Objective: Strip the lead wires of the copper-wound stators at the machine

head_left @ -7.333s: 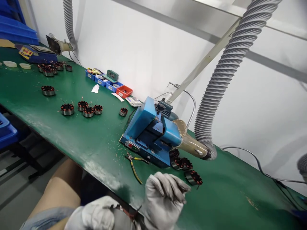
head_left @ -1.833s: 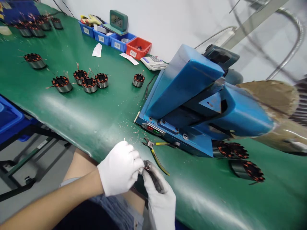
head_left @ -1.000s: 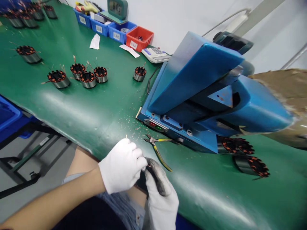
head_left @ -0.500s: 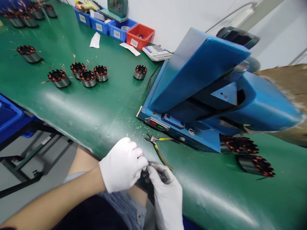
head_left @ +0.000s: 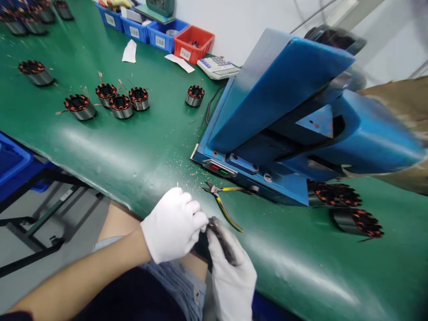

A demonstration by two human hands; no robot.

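My left hand (head_left: 175, 225), in a white glove, is closed in a fist, and a thin light tip sticks up above it. What the fist holds is hidden. Beside it, my right hand (head_left: 230, 267) wears a white glove with blackened fingers, which are curled together. A dark thing shows between the two hands, too covered and blurred to name. Both hands are at the table's front edge, over my lap. Just beyond them, diagonal cutters (head_left: 214, 189) with yellow-and-black handles lie spread on the green table (head_left: 133, 147).
A blue machine (head_left: 261, 111) stands at right, with wound stators (head_left: 354, 222) beside it. Several more stators (head_left: 121, 107) sit at left and centre. Blue bins (head_left: 135, 33), a red bin (head_left: 187, 54) and a calculator (head_left: 218, 67) line the wall. Small scraps are scattered near the cutters.
The view has shifted slightly. My right hand has turned, its blackened fingers now curled differently beside the left fist. My left hand keeps nearly the same pose.
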